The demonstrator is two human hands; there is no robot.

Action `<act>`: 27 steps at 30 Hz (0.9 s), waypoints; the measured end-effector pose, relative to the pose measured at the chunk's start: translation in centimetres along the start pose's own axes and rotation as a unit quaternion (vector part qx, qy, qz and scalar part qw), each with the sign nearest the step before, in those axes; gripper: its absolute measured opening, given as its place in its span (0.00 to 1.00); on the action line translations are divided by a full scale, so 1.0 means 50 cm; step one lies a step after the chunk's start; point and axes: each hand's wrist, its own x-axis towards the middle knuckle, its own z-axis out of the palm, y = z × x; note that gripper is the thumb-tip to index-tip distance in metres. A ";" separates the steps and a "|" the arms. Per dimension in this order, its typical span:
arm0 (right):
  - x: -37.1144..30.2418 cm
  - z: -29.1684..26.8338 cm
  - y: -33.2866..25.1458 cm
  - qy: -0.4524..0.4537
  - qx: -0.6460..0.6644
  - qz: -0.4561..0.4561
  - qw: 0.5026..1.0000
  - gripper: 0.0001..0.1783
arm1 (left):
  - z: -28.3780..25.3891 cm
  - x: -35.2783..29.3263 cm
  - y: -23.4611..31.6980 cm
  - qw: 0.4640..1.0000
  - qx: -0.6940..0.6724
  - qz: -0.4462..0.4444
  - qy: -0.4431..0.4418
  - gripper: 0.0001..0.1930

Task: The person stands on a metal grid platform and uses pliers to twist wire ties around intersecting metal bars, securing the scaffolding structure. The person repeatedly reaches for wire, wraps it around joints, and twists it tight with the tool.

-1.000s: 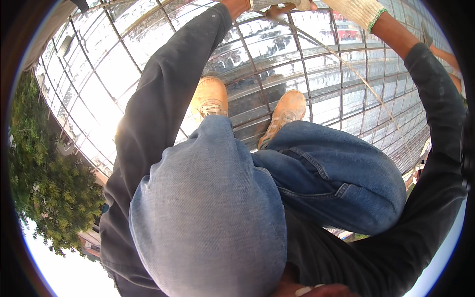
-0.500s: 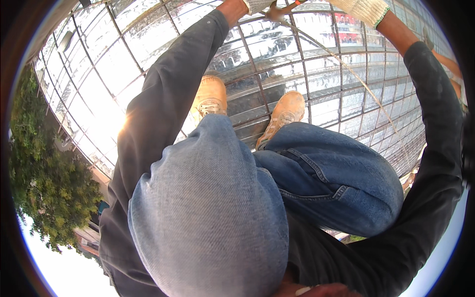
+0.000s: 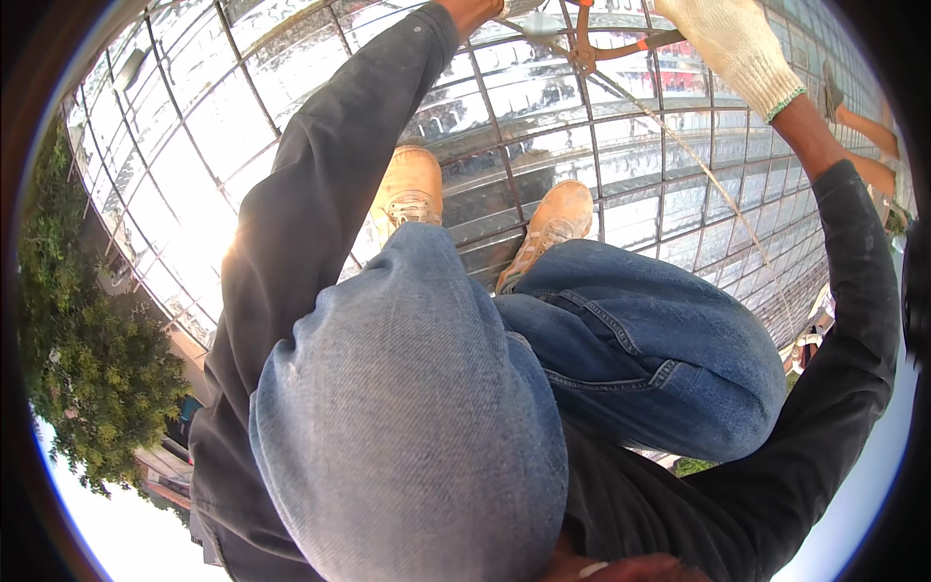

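A pair of end-cutting pincers (image 3: 583,54) with orange-red handle sleeves sits at the top of the view, handles spread wide, over a grid of steel bars (image 3: 503,145). My right hand (image 3: 742,48), in a cream knitted glove, is closed at the end of one handle; its fingertips are cut off by the upper edge. Of my left hand (image 3: 517,8), only a gloved edge near the wrist shows, left of the pincers, so its fingers are hidden. A long thin rod (image 3: 713,177) slants from near the pincers' jaws down to the right.
Shiny metal sheeting (image 3: 543,165) lies under the bar grid. My tan boots (image 3: 409,184) stand on it, and my bent knees in jeans (image 3: 417,407) fill the middle. Another person's bare limb (image 3: 868,131) shows at the far right. Trees (image 3: 97,369) stand beyond the left edge.
My right hand has come lower into view, and the pincers now show with their handles spread. Before, only a blurred part of them was visible at the top. My left arm has shifted slightly.
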 end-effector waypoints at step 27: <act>-0.337 0.056 -0.225 0.029 0.739 0.293 0.606 0.26 | 0.166 -0.225 0.036 0.944 0.213 0.207 0.146 0.46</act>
